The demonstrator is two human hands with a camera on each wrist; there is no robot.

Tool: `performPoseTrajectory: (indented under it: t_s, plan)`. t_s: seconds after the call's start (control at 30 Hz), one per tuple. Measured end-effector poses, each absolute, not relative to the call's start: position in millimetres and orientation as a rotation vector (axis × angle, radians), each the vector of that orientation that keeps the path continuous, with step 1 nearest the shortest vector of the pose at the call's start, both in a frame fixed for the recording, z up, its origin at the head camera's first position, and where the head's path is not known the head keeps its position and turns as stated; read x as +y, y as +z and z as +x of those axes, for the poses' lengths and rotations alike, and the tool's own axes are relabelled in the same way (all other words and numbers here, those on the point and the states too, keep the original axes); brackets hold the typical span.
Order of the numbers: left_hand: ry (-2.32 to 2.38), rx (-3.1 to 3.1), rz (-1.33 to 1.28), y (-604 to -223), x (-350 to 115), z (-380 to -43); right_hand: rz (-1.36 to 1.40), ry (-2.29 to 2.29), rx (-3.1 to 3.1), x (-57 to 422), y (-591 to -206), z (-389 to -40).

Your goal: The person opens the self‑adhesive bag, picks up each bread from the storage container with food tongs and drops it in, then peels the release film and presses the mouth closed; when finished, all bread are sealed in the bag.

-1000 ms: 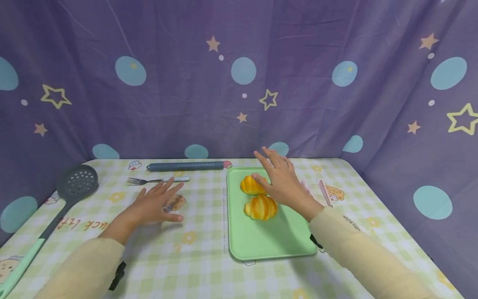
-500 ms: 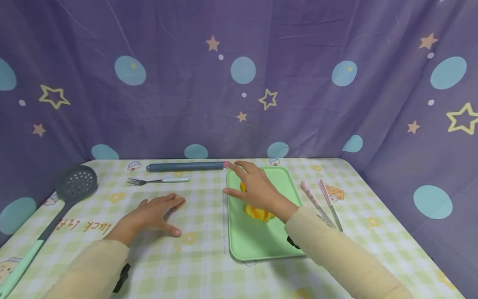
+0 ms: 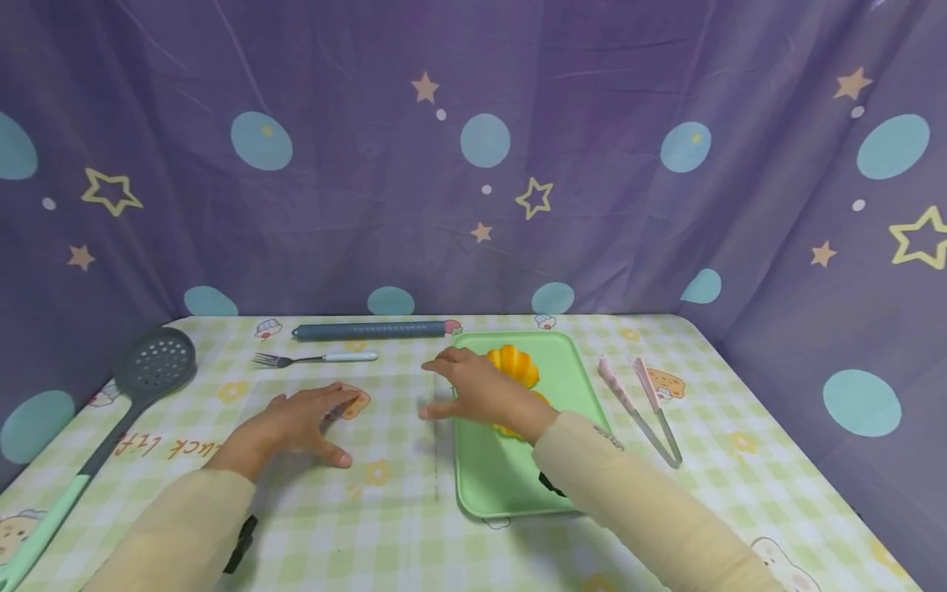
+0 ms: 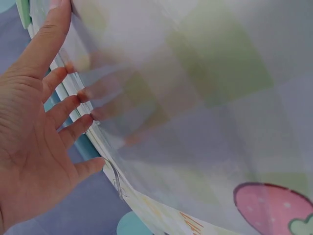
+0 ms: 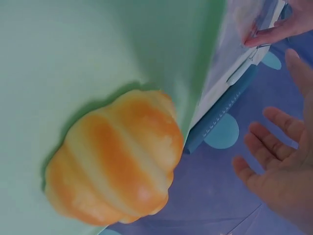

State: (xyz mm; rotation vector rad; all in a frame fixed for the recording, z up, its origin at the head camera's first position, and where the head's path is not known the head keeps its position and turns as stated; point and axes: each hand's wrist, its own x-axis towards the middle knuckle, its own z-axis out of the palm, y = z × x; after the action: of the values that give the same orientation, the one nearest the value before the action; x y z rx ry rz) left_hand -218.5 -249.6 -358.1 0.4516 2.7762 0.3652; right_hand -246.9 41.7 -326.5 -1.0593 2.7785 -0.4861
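Note:
My left hand (image 3: 292, 423) is spread low over the checked tablecloth, left of centre, with thumb and fingers apart. In the left wrist view its fingertips (image 4: 85, 122) are close to a glossy surface that mirrors them; contact is unclear. Over the left rim of the light green tray (image 3: 503, 485) hovers my right hand (image 3: 484, 393), its fingers loosely bent and nothing visibly held. Two orange-yellow croissants lie on the tray: the far croissant (image 3: 516, 366) shows mostly, the near one is largely behind the hand. A faint upright line (image 3: 436, 460), perhaps a clear sheet's edge, runs beside the tray.
Pink-tipped tongs (image 3: 658, 419) lie right of the tray. Behind the left hand are a fork (image 3: 318, 358) and a dark blue stick-like item (image 3: 370, 330). A slotted skimmer (image 3: 155, 362) stretches along the left side. A purple curtain (image 3: 473, 247) hangs behind the table.
My right hand has swept left from over the croissants to the tray's left rim, uncovering the tongs. My left hand has shifted slightly nearer. The faint line sits a little further left.

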Motion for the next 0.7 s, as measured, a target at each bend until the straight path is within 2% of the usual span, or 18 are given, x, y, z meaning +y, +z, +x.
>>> performPoseTrajectory:
  t_s: [0.7]
  plan:
    - [0.446, 2.76, 0.305, -350, -258, -219, -1.069, -0.263, 2.671, 14, -343, -253]
